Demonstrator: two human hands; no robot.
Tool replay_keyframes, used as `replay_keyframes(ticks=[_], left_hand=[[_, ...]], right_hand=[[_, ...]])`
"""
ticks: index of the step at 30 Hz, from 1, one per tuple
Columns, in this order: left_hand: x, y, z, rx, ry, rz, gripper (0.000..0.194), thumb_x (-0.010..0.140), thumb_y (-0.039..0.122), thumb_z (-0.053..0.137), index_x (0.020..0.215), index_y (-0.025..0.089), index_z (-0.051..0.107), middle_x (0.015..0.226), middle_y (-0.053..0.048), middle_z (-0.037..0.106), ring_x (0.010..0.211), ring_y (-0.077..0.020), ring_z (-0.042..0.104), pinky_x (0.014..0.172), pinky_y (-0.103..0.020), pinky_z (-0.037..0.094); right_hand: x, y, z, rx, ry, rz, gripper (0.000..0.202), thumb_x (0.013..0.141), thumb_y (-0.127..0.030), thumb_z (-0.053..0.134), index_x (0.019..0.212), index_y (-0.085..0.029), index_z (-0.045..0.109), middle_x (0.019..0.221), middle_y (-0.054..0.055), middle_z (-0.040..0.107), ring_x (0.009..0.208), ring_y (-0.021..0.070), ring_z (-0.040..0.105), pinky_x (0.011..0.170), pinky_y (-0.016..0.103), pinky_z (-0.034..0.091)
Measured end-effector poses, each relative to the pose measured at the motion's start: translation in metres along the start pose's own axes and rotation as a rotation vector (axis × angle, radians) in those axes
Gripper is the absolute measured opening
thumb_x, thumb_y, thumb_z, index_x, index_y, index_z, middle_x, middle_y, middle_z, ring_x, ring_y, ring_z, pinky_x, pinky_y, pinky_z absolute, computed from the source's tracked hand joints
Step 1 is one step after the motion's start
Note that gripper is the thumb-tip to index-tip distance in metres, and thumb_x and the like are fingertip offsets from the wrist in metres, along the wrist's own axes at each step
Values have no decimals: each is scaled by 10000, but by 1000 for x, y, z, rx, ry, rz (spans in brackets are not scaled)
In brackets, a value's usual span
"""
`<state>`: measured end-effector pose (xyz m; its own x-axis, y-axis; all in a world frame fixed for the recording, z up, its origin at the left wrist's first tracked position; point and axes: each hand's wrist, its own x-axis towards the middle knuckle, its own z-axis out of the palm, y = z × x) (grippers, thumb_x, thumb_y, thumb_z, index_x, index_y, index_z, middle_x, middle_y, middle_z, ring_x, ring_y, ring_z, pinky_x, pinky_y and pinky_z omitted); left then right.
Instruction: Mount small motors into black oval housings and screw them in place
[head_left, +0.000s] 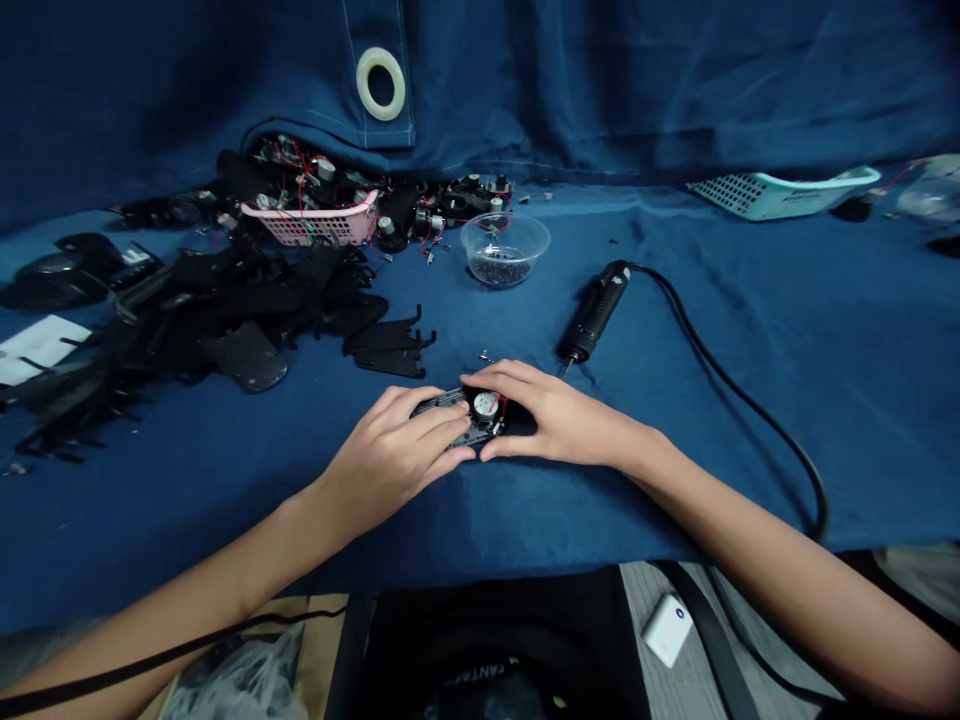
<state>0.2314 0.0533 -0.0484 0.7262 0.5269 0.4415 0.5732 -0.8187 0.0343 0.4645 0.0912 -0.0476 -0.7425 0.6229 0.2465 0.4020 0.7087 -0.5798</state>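
Note:
A dark flat plastic part [475,432] lies on the blue cloth at the front middle of the table. On its right end sits a small round silver motor [486,405] with red wires. My left hand [397,440] is closed on the part's left side, fingers laid over its top and thumb along the near edge. Around the right end curves my right hand [540,410], thumb at the near side and fingers at the far side. Just beyond that hand an electric screwdriver [596,312] lies with its bit pointing toward me.
A clear bowl [504,250] with small dark screws stands behind my hands. Black plastic parts [247,355] pile up at left. A pink basket [311,225] with wired motors and a teal basket [784,195] stand at the back. The screwdriver's cable [739,390] curves along the right.

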Motion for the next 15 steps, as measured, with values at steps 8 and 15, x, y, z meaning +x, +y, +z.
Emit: replay_keyframes(ticks=[8, 15], left_hand=[[-14, -4, -5, 48, -164, 70, 401, 937, 93, 434, 1332, 127, 497, 1359, -97, 537, 1330, -275, 409, 1043, -456, 374], [-17, -13, -5, -105, -187, 61, 467, 933, 33, 339, 1365, 152, 469, 1375, -105, 521, 1323, -195, 433, 1079, -421, 373]], right_hand=[[9, 8, -1, -72, -88, -27, 666, 776, -557, 621, 1289, -155, 479, 1159, 122, 581, 1127, 255, 532, 994, 464, 439], [9, 7, -1, -26, -83, -2, 681, 754, -561, 640, 1294, -178, 480, 1149, 109, 590, 1100, 243, 536, 964, 437, 449]])
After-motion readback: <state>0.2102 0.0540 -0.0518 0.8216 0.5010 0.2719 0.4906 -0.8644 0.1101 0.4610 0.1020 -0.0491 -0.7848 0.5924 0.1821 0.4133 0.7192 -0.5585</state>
